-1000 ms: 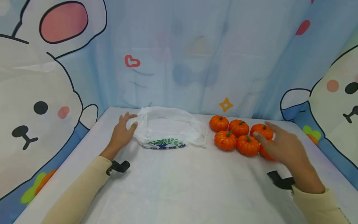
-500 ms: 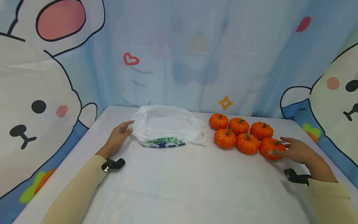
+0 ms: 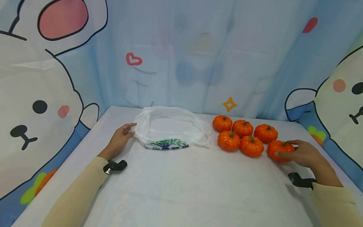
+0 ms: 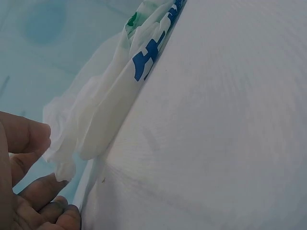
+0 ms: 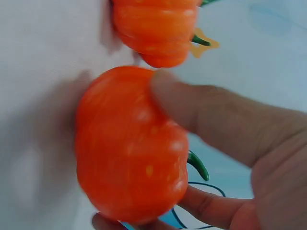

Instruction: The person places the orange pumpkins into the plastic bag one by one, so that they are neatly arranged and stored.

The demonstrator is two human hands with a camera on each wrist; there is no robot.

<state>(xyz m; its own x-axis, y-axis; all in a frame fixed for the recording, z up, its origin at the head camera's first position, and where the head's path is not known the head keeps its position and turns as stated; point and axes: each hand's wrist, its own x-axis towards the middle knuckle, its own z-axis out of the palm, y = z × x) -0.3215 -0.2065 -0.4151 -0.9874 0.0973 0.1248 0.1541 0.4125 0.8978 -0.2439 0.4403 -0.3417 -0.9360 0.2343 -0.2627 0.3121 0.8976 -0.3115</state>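
I'm watching the right hand (image 3: 306, 154) grip a glossy orange ribbed pumpkin (image 3: 275, 148), right of the crumpled white plastic bag (image 3: 168, 144). My left hand (image 3: 119, 138) pinches the bag's left edge; five matching pumpkins (image 3: 251, 147) cluster just right of it.

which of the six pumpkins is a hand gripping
The rightmost pumpkin in the near row: the right hand grips it; no hand touches the other five pumpkins.

Booth-like nook: cartoon curtain (image 3: 187, 37), white-covered table (image 3: 198, 186)
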